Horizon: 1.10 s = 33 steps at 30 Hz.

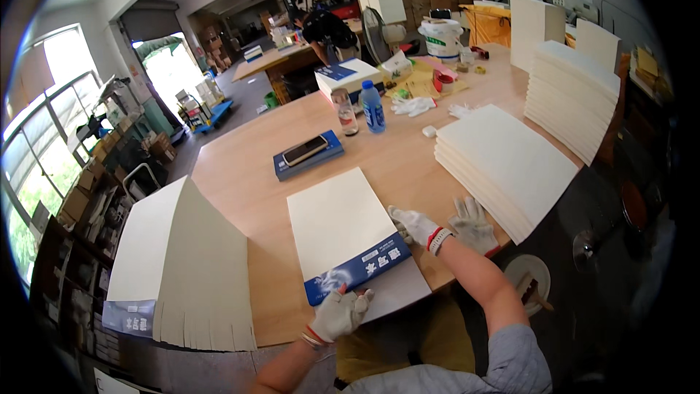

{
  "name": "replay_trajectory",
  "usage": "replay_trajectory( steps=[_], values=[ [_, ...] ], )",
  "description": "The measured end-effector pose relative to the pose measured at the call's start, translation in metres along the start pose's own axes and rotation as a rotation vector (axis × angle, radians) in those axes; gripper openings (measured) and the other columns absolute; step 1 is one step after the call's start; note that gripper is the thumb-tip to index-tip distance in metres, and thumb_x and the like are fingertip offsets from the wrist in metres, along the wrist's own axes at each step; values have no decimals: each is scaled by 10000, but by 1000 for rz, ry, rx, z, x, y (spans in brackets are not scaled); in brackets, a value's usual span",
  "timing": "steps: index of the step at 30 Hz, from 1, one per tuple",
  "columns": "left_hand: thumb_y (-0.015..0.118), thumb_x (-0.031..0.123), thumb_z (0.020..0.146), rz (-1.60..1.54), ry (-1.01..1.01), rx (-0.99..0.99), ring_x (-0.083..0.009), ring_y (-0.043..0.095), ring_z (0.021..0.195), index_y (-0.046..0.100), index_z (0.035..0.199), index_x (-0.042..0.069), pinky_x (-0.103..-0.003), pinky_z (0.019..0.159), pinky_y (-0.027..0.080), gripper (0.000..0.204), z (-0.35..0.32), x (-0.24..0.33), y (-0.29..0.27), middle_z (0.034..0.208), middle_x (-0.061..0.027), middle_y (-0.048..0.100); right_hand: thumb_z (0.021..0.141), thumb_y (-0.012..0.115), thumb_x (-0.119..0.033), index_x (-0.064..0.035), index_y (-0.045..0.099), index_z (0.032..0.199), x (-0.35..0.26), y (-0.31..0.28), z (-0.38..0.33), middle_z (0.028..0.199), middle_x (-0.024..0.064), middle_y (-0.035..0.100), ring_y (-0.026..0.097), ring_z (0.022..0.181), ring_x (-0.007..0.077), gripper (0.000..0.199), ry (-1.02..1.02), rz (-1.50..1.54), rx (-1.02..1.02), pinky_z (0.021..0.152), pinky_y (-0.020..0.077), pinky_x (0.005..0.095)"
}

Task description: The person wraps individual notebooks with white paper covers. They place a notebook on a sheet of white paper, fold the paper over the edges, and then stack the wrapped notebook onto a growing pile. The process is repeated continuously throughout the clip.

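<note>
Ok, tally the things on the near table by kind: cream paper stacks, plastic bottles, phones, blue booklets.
Cream paper stacks: 4 (left stack, middle stack under the left hand, right flat stack by the right hand, tall far stack)
Plastic bottles: 2 (clear bottle, blue bottle)
Phones: 1 (phone)
Blue booklets: 1 (blue booklet)
Total: 8

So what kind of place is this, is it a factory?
Probably a workshop or small warehouse where paper goods get packed. Big stacks of cream sheets sit on a long wooden table, shelves of boxes line the windows, and a wide loading door opens outside.
</note>
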<state>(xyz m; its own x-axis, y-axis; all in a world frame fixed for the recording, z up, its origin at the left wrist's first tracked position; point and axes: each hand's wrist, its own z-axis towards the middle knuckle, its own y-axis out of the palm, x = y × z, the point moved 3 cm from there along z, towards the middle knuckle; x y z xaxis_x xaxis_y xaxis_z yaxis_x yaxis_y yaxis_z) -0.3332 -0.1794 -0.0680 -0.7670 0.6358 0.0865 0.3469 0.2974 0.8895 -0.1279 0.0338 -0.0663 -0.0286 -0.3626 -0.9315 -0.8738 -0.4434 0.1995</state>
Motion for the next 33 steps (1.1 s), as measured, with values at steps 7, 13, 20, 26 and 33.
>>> replay_trajectory(
  steps=[7, 13, 20, 26, 33],
  values=[
    [563, 338, 924, -59, 253, -292, -228, 580, 869, 513, 1069, 18, -353, 780, 529, 354, 51, 16, -36, 926, -100, 562, 911, 647, -316, -10, 621, 1005, -28, 7, 51, 878, 80, 679, 644, 663, 155, 321, 76, 125, -65, 555, 516, 291],
    [529, 340, 929, 187, 542, 29, -391, 473, 1222, 417, 1321, -20, -551, 1068, 387, 545, 23, 11, 9, 1289, -229, 515, 917, 628, -194, 35, 545, 1154, -14, 7, 87, 999, 118, 649, 646, 802, 200, 340, -55, 10, -112, 684, 535, 334],
    [543, 374, 907, 308, 540, -20, -393, 517, 1180, 420, 1343, 4, -591, 1041, 389, 584, 14, 13, 20, 1291, -214, 528, 887, 626, -159, 8, 521, 1199, -47, 8, 61, 991, 95, 631, 635, 784, 176, 369, -248, 60, -102, 643, 528, 318],
    [555, 384, 902, 402, 455, -127, -377, 507, 1221, 420, 1369, 11, -596, 1044, 370, 612, 15, 20, 31, 1341, -206, 515, 881, 611, -197, -6, 521, 1175, -86, 4, 43, 939, 81, 629, 625, 709, 158, 362, -311, -126, -32, 557, 516, 313],
    [601, 280, 912, 497, 722, -134, -321, 574, 1156, 445, 1339, 5, -506, 1007, 453, 530, -8, 32, 54, 1285, -171, 564, 913, 607, -213, -15, 513, 1180, -101, 23, 13, 966, 80, 619, 613, 779, 147, 345, -489, 18, -41, 639, 511, 284]
  ],
)
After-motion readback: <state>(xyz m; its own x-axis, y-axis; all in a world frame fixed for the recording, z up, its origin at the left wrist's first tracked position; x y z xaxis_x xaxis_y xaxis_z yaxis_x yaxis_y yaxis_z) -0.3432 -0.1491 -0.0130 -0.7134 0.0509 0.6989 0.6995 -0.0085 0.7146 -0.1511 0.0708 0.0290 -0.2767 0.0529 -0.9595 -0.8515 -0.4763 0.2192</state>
